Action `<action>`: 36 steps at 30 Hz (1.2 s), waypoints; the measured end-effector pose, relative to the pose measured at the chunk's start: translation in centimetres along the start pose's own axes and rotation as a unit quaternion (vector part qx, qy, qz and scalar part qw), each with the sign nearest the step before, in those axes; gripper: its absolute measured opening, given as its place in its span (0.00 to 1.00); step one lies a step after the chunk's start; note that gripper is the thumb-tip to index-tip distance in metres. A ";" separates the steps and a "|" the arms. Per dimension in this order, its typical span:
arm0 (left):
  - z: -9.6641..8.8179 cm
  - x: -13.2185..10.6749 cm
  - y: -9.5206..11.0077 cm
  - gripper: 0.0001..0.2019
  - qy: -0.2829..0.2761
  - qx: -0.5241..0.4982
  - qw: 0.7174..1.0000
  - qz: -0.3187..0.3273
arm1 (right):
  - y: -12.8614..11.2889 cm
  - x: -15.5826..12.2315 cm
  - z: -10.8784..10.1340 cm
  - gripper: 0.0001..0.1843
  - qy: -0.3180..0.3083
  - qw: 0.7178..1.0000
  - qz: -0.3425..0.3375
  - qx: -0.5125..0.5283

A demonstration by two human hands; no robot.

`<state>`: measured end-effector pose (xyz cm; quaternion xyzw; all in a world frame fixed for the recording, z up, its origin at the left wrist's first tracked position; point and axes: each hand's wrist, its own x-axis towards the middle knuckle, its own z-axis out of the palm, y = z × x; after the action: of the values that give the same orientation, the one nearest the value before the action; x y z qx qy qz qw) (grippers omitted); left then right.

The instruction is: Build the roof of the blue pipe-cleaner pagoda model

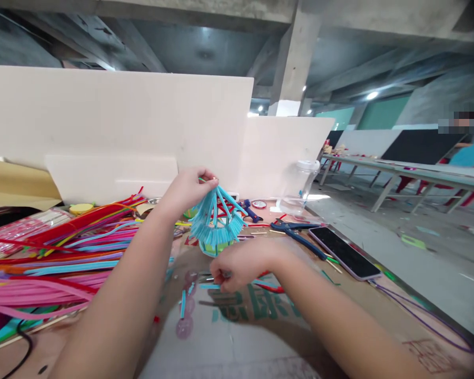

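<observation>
My left hand (195, 189) pinches the top of a light-blue pipe-cleaner structure (217, 221), cone-shaped like a small roof, with short strips fanned around its lower edge and a green part beneath. It is held upright above the table. Just below and to the right, my right hand (240, 266) is closed with curled fingers at the table surface; what lies in them is hidden. Beside those fingertips lies a short light-blue pipe-cleaner piece (209, 287). Another cut blue piece (183, 304) rests on a clear, round-lobed plastic item (184, 327). A red item (274, 288) shows partly behind my right wrist.
Bundles of coloured pipe cleaners (51, 284) cover the left side. Blue-handled pliers (300, 237), a phone (343, 252) with a purple cord and a clear lidded jar (300, 184) stand or lie at right. White boards (114, 116) rise behind. A person (468, 147) is at another table.
</observation>
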<state>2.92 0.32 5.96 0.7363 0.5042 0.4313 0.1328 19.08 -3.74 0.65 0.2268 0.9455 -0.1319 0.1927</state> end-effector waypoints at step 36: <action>-0.3 -2.7 -0.1 0.13 0.008 -0.024 1.000 -0.008 | 1.8 -3.1 2.3 0.13 0.459 0.731 -0.028 0.504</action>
<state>2.31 -2.05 4.74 0.7252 0.5005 0.4485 0.1499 23.14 -4.17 -0.39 0.2969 0.7196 -0.4741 -0.4114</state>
